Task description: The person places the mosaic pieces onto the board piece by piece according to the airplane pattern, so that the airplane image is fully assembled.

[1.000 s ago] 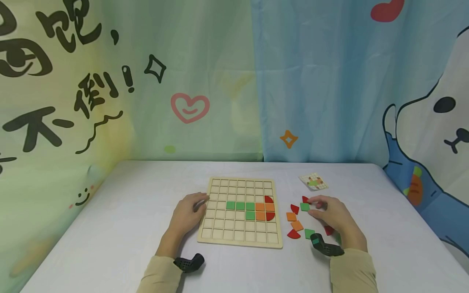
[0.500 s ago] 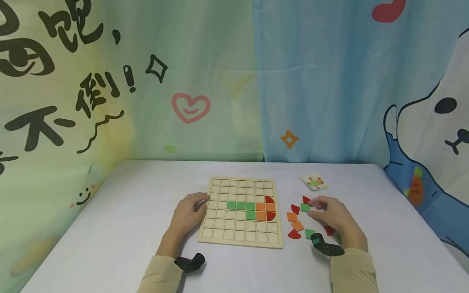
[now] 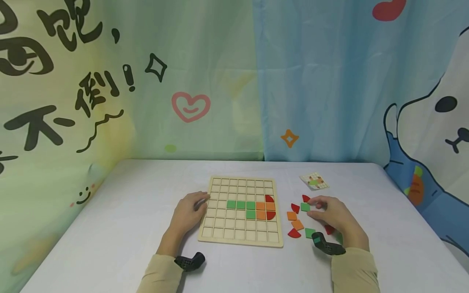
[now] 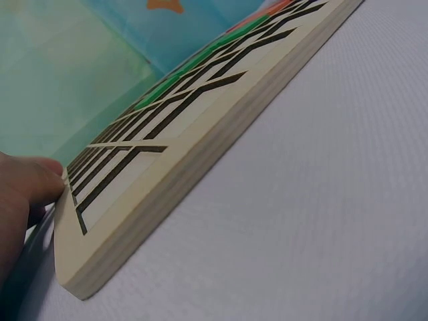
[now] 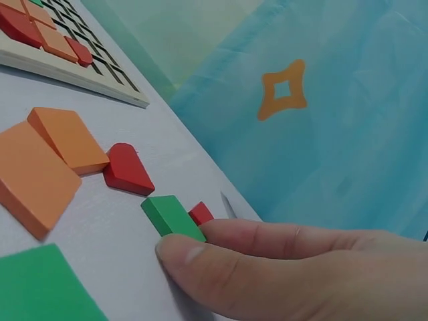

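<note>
- Fingertips [image 5: 177, 250] of the right hand [image 3: 332, 209] pinch the green tile [image 5: 175, 214] by its edges; how firmly, I cannot tell.
- The tile is right of the board [image 3: 230, 235], just nearer than a red wedge [image 3: 305, 198]; whether it is off the table [image 3: 227, 268] at all is unclear.
- Hardly anything has changed in the last second: both hands keep their places and the tile has not visibly shifted, so the pattern on the board is no fuller.
- The tile looks flat, square and plain green, with crisp edges and some thickness.
- The left hand [image 3: 188, 211], fingers loosely bent, touches the board's left edge.
- The board, pale and gridded, carries green squares [image 3: 240, 205], orange squares [image 3: 260, 215] to their right, and rounded red pieces [image 3: 270, 215] near its right edge.
- Loose pieces [image 3: 297, 225] lie around the right hand, some partly hidden.
- Far right, a card [image 3: 314, 181] shows a coloured grid.
</note>
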